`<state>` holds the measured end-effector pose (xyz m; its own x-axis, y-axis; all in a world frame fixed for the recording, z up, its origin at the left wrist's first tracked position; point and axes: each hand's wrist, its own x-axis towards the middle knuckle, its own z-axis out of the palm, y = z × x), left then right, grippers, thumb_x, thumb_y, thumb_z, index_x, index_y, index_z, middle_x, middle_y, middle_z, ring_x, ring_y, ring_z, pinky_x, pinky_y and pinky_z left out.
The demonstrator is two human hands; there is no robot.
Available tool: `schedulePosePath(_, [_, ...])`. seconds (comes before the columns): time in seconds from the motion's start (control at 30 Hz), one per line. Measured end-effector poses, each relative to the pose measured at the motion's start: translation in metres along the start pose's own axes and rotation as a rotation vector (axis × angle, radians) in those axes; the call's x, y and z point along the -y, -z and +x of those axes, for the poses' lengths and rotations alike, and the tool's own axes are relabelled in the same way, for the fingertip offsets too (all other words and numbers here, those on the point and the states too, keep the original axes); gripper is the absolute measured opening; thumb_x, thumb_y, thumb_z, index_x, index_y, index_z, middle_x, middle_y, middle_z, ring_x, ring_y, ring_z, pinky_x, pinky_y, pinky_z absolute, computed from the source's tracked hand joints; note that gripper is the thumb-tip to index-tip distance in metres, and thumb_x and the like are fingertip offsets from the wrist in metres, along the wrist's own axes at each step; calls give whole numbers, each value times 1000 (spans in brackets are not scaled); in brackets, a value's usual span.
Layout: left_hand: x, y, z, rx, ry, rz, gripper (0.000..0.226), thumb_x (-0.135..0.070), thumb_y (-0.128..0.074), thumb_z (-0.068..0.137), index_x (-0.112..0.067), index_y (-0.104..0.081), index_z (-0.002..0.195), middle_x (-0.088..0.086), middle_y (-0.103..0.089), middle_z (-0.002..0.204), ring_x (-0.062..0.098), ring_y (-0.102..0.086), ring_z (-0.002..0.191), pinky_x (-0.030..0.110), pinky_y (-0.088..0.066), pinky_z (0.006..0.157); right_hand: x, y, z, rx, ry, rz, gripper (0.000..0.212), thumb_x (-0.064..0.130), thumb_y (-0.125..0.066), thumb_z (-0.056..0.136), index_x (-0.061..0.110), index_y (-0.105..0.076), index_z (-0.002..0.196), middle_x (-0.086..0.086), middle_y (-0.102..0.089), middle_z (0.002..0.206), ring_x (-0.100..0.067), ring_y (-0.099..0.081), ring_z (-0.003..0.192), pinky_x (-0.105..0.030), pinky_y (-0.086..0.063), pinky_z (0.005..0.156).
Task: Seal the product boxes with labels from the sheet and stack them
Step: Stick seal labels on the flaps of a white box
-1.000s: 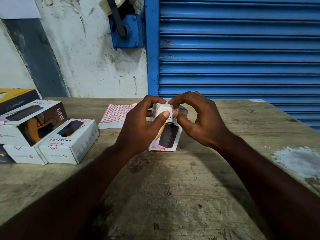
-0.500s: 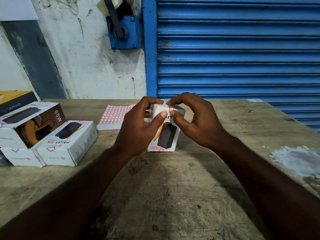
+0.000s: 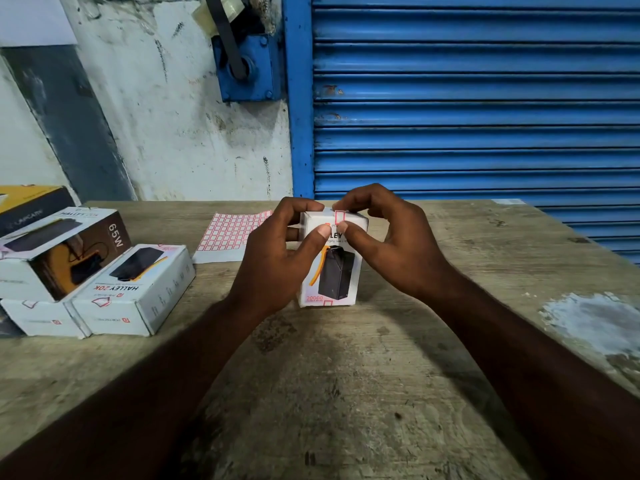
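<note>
Head view: a white cardboard power-bank box stands upright at the centre of a worn wooden table, gripped by both hands.

The left hand curls round the box's left side, thumb pressed on its front; the right hand pinches the top front edge, where a small red-bordered white label folds over the flap. Just behind lies a white sheet of red-bordered labels. Well to the left, more white product boxes lie stacked and side by side. A blue roller shutter fills the background.
</note>
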<state>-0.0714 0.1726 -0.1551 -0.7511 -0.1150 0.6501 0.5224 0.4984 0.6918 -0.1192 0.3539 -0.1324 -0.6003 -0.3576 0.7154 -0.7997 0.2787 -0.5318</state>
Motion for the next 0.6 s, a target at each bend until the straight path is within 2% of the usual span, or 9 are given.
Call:
schedulePosePath(0.13, [0,-1,0,10,3,-6,21,-27,-64,98,-23,-59,118,-14,-69,109,2,-69,94,12,-52,74,-1,-4,1,-27,-93,134,9,23,-69,92,19,-71,100,10,-74,105,-10,-67,107,-46,-51,99])
schedulePosePath(0.23, [0,-2,-1,6,4,-10,20,-27,-64,98,-22,-59,117,-13,-69,109,2,-69,93,11,-50,74,-1,-8,0,-44,-139,235,2,17,-71,93,19,-71,93,8,-75,104,-10,-69,105,-49,-52,99])
schedulePosePath(0.33, [0,-2,-1,-2,20,-20,22,-28,-63,98,-21,-59,119,-11,-70,110,3,-69,92,10,-49,74,2,-11,0,-63,-175,368,11,12,-71,93,21,-70,87,3,-77,102,-15,-72,102,-52,-55,95])
schedulePosePath(0.4, [-2,-3,-1,-9,26,-40,21,-26,-64,98,-22,-59,118,-11,-70,110,3,-70,91,10,-50,73,4,-11,0,-66,-194,418,13,10,-72,92,20,-70,85,1,-77,101,-17,-72,101,-50,-56,94])
schedulePosePath(0.53, [-3,-3,-1,-12,29,-62,22,-25,-63,98,-21,-59,119,-10,-70,110,2,-70,90,9,-49,72,8,-9,1,-76,-243,511,9,5,-71,92,12,-71,85,-4,-77,102,-16,-73,98,-30,-58,86])
schedulePosePath(0.6, [-2,-3,-1,-13,33,-69,22,-26,-64,98,-21,-59,119,-9,-71,111,3,-71,90,10,-49,73,11,-9,1,-76,-259,526,9,5,-70,92,10,-70,85,-4,-77,102,-14,-73,97,-26,-57,85])
